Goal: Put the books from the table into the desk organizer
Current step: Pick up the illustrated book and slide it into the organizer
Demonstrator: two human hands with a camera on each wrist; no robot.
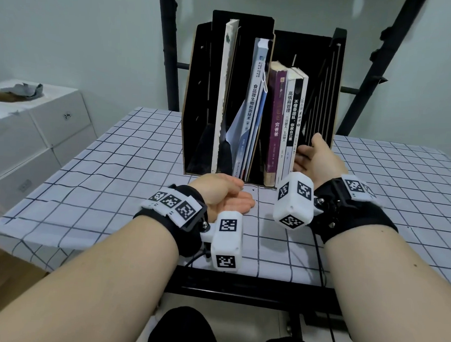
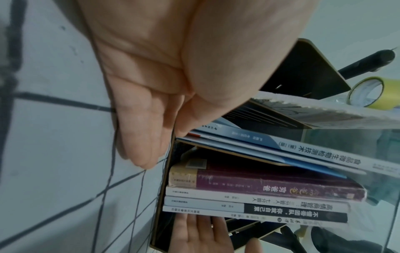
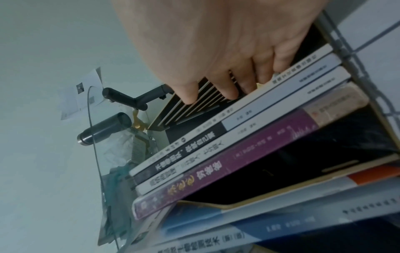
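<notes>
A black desk organizer (image 1: 197,92) stands upright on the checked tablecloth (image 1: 102,191). A tall white book (image 1: 224,93) is in its left slot and a blue-and-white book (image 1: 253,102) leans in the middle slot. The right slot holds a purple book (image 1: 275,121), a white book (image 1: 288,116), a black book (image 1: 295,117) and a thin white book (image 1: 302,107). My right hand (image 1: 310,155) is open, its straight fingers (image 3: 233,89) lying against the thin white book (image 3: 231,110). My left hand (image 1: 231,197) hovers palm-up and open in front of the organizer, holding nothing (image 2: 147,128).
White cardboard boxes (image 1: 40,126) are stacked left of the table. A black metal frame (image 1: 167,52) rises behind the organizer. A yellow tape roll (image 2: 368,92) lies beyond the organizer. The table's front edge is just under my wrists.
</notes>
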